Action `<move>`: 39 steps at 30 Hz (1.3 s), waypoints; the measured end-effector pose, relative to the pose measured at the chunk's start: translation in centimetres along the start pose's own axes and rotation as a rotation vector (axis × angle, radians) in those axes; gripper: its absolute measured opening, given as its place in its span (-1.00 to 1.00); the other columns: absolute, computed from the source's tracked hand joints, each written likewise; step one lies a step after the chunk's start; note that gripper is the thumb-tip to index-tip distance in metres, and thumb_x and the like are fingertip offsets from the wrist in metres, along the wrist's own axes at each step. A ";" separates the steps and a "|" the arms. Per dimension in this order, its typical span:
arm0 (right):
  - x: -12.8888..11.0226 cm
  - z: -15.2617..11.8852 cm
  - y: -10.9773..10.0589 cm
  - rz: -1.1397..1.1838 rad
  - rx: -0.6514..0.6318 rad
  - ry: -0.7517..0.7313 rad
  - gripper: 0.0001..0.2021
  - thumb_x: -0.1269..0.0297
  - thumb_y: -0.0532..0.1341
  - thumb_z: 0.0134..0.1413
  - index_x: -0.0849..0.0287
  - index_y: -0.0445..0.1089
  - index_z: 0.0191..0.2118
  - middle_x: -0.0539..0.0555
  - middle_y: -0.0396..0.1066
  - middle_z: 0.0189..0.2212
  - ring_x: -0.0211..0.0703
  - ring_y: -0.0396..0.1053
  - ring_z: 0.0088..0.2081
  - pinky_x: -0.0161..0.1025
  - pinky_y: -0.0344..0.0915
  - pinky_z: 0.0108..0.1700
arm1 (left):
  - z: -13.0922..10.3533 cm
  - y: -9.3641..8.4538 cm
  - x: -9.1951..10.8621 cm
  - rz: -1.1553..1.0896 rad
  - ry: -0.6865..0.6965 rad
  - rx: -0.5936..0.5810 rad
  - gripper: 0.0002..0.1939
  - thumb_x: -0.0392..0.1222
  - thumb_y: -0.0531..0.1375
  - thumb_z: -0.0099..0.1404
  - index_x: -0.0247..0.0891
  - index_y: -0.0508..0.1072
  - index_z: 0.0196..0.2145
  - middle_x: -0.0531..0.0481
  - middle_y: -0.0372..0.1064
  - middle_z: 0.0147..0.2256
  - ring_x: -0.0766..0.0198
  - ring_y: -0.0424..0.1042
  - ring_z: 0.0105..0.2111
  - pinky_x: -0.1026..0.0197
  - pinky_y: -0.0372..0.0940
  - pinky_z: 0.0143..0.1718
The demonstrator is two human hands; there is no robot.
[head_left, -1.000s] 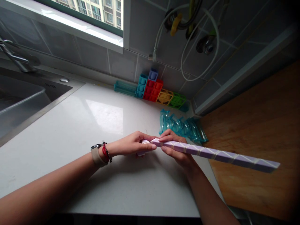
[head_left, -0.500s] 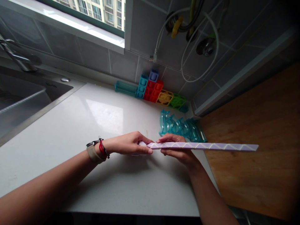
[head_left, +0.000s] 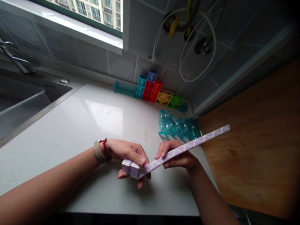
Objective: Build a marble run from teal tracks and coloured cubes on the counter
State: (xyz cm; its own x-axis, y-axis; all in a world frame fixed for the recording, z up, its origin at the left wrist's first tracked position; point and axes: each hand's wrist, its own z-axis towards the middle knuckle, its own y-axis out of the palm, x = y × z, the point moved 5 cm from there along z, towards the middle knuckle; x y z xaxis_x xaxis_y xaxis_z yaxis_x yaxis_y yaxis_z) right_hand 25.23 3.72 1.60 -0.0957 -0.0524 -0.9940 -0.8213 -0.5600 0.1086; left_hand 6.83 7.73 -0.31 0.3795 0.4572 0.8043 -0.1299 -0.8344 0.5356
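Observation:
A purple-and-white snake puzzle (head_left: 194,143) is held in the air over the white counter between both hands. Its long straight part slants up to the right; at the left end several segments are folded into a chunky block. My left hand (head_left: 132,153) pinches the puzzle by this folded end, thumb on top, other fingers partly hidden beneath. Around the straight part, close to the bend, my right hand (head_left: 180,159) is closed with the thumb on the near side. Just behind the right hand lie wavy clear teal plastic pieces (head_left: 177,125).
Along the tiled wall stand red (head_left: 152,90), blue, yellow and green plastic blocks, beside a clear teal piece (head_left: 125,88). A sink (head_left: 58,92) with a faucet (head_left: 17,57) is at left. Cables (head_left: 180,59) hang above; a wooden surface (head_left: 253,150) lies at right.
The puzzle's straight part has swung from level to slanting up rightward. Its folded left end has come into view, lower down. My left hand has turned, its fingers now below the puzzle.

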 end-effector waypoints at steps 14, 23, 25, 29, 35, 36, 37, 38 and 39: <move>1.3 0.1 -3.5 0.137 0.735 -0.124 -0.69 0.22 0.48 0.07 0.04 0.45 -0.09 0.01 0.62 -0.16 -0.24 0.49 -0.42 -0.25 0.55 -0.33 | -1.1 -4.0 3.0 0.305 0.610 0.846 -0.41 -0.03 0.49 0.15 -0.23 0.48 0.08 -0.11 0.42 -0.09 0.21 0.44 -0.20 0.18 0.50 -0.22; 1.6 0.9 -2.1 0.155 0.627 -0.120 -0.62 0.11 0.53 0.01 0.03 0.51 -0.06 0.02 0.60 -0.14 -0.18 0.55 -0.28 -0.25 0.58 -0.29 | -1.0 -3.0 3.1 0.733 0.664 1.040 -0.59 -0.10 0.35 0.33 -0.29 0.54 0.08 -0.08 0.53 -0.20 0.24 0.45 -0.28 0.25 0.38 -0.26; 1.6 1.3 -1.4 0.100 0.550 -0.118 -0.64 0.11 0.54 -0.02 0.06 0.55 -0.11 0.04 0.59 -0.16 -0.16 0.54 -0.30 -0.23 0.56 -0.31 | -0.7 -2.8 2.9 0.751 0.656 1.031 -0.59 -0.06 0.35 0.33 -0.31 0.56 0.07 -0.06 0.53 -0.26 0.27 0.43 -0.33 0.27 0.35 -0.32; 1.7 1.1 -1.3 -0.013 0.616 -0.201 -0.68 0.12 0.56 -0.04 0.10 0.60 -0.18 0.04 0.58 -0.27 -0.18 0.49 -0.38 -0.22 0.49 -0.34 | -0.3 -2.7 2.6 0.672 0.702 1.065 -0.56 -0.04 0.37 0.32 -0.32 0.58 0.08 -0.10 0.59 -0.21 0.24 0.49 -0.29 0.26 0.40 -0.29; 2.1 0.7 -1.1 0.041 0.796 -0.293 -0.74 0.20 0.57 -0.03 0.10 0.57 -0.24 -0.05 0.54 -0.41 -0.23 0.49 -0.43 -0.27 0.45 -0.35 | -0.5 -2.8 2.1 0.755 0.787 1.269 -0.59 -0.13 0.46 0.21 -0.27 0.61 -0.01 -0.04 0.61 -0.24 0.30 0.50 -0.35 0.30 0.45 -0.33; 2.2 0.8 -1.0 0.066 0.822 -0.294 -0.75 0.22 0.57 -0.01 0.10 0.56 -0.25 -0.06 0.53 -0.43 -0.24 0.49 -0.45 -0.28 0.46 -0.36 | -0.7 -2.6 2.1 0.802 0.797 1.319 -0.57 -0.14 0.47 0.19 -0.27 0.60 0.00 -0.04 0.61 -0.24 0.31 0.50 -0.35 0.30 0.46 -0.33; 2.2 0.8 -0.8 0.082 0.849 -0.295 -0.76 0.24 0.56 -0.01 0.11 0.55 -0.27 -0.06 0.53 -0.45 -0.25 0.49 -0.46 -0.29 0.46 -0.37 | -0.8 -2.4 2.1 0.850 0.805 1.361 -0.56 -0.15 0.48 0.18 -0.27 0.58 0.00 -0.04 0.61 -0.23 0.32 0.50 -0.35 0.30 0.48 -0.33; 2.2 0.8 -0.7 0.089 0.880 -0.297 -0.77 0.25 0.56 0.00 0.13 0.55 -0.28 -0.06 0.53 -0.46 -0.25 0.49 -0.48 -0.29 0.47 -0.39 | -0.9 -2.2 2.1 0.895 0.810 1.393 -0.55 -0.16 0.48 0.18 -0.28 0.57 0.00 -0.05 0.60 -0.22 0.32 0.50 -0.34 0.30 0.49 -0.31; 2.2 0.8 -0.6 0.093 0.909 -0.296 -0.77 0.26 0.56 -0.01 0.14 0.54 -0.30 -0.06 0.52 -0.47 -0.25 0.49 -0.49 -0.29 0.47 -0.41 | -0.9 -2.1 2.1 0.938 0.810 1.419 -0.56 -0.17 0.48 0.18 -0.29 0.56 0.00 -0.06 0.60 -0.21 0.32 0.50 -0.32 0.30 0.50 -0.30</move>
State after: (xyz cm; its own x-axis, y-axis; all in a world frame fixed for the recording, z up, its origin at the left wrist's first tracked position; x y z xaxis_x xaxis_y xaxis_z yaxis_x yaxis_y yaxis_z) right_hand 25.04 4.64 -0.65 -0.2180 0.2168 -0.9516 -0.9135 0.2980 0.2771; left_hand 7.06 10.71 0.56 0.1227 -0.5754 0.8086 0.9023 -0.2746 -0.3323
